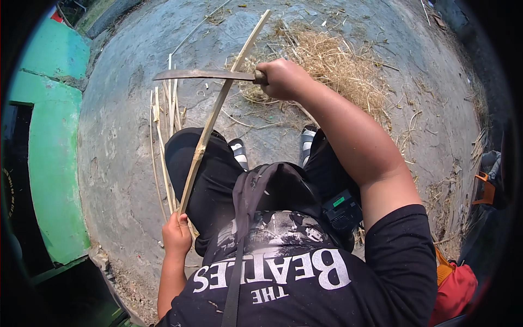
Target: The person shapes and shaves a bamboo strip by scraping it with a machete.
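- My left hand (176, 235) is clenched around the near end of a long bamboo strip (218, 109), down beside my left thigh, and the strip runs up and away to the far right.
- My right hand (283, 79) is fisted tight on the handle of a long dull-metal knife (204, 74), held out in front of me; the blade points left and lies across the strip about two thirds of the way along it.
- I judge I am in the middle of shaving or splitting the strip: the blade meets the strip, though I cannot tell how deep it sits.
- The next move, as I read it, calls for a steady left hold and a controlled pull of the blade along the grain, kept clear of my knee.
- Thin split slats (163, 125) lie on the concrete ground (114, 141) to my left; a heap of dry shavings (332, 65) lies far right.
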